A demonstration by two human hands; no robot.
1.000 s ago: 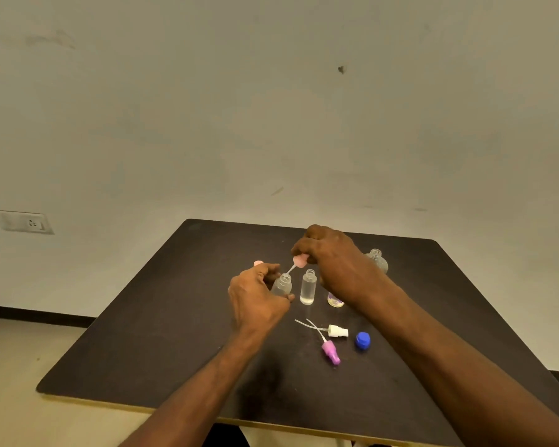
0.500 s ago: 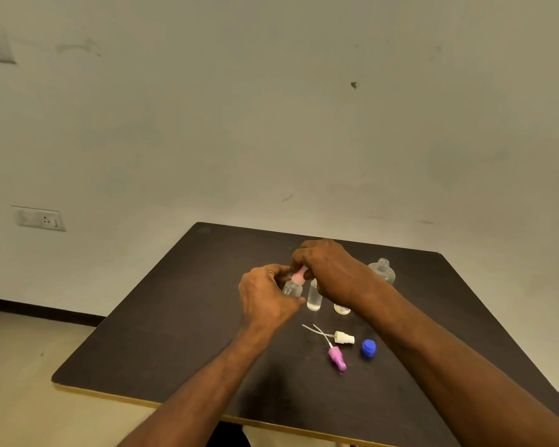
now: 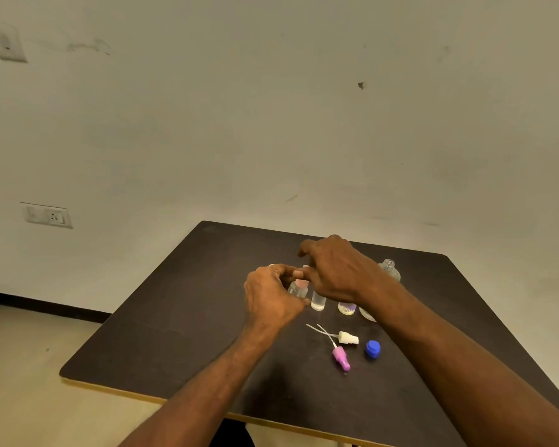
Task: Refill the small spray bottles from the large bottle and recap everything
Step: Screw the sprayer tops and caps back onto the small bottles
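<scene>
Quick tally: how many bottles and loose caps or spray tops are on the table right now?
Small bottles: 3
Large bottle: 1
Loose spray tops: 2
Loose blue cap: 1
Total: 7

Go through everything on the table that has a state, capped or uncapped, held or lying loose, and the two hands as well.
Small frosted spray bottle: upright, pink sprayer cap on its neck, held.
Left hand: grips that bottle.
Right hand: fingertips at the pink cap.
Small clear bottle: upright; its top is hidden.
Large clear glass bottle: uncapped.
White sprayer head: loose, lying on the dark table.
Purple-pink sprayer head: loose, lying.
Blue cap: off, lying.
</scene>
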